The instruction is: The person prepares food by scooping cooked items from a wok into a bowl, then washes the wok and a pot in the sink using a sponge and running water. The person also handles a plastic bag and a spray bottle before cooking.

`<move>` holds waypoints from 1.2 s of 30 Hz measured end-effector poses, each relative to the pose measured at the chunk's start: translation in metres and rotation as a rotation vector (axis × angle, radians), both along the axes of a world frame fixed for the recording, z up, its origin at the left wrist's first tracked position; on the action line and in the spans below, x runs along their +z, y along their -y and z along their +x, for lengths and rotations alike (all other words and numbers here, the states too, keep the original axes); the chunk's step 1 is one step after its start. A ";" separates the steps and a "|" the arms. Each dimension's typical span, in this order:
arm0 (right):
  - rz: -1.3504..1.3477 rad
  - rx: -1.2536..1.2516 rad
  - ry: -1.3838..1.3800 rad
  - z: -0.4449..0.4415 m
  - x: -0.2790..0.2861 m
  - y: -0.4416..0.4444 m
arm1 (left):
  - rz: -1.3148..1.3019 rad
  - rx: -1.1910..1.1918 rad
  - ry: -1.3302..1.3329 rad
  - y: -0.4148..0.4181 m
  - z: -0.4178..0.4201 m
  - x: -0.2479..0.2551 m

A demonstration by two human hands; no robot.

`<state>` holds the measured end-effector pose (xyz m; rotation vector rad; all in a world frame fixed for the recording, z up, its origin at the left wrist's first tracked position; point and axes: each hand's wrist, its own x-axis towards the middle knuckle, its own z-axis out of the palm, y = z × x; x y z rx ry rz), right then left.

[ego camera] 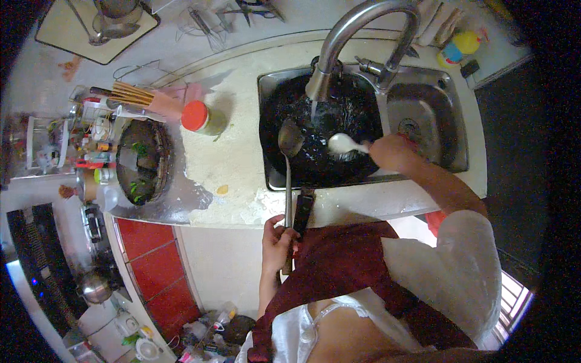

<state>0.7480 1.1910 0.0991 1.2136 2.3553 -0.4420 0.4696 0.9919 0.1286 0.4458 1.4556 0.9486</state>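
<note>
A black wok (345,159) lies in the left basin of the steel sink, its handle pointing towards me over the counter edge. Water runs into it from the gooseneck faucet (317,86). My left hand (278,242) is closed round the handle of a long metal ladle (290,138), whose bowl is over the wok's left part. My right hand (392,152) grips the short end of a white spoon-shaped utensil (343,144) above the wok's right side; whether it is a spoon or a brush I cannot tell.
Left of the sink stand a red-lidded glass jar (195,116), a pink holder with chopsticks (134,94) and a dark round tray with green leaves (140,163). The right sink basin (422,113) adjoins the wok. A yellow bottle (465,43) stands behind it; a stove area lies far left.
</note>
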 end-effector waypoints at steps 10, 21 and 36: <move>-0.077 -0.225 -0.356 -0.001 -0.061 -0.060 | -0.086 0.156 0.217 -0.024 0.002 0.006; -1.080 -0.624 -1.474 -0.049 -0.033 -0.069 | -0.072 0.126 0.611 -0.070 0.032 -0.044; 0.222 -0.566 -1.118 -0.102 0.030 -0.218 | -0.128 0.207 0.589 -0.034 0.020 -0.036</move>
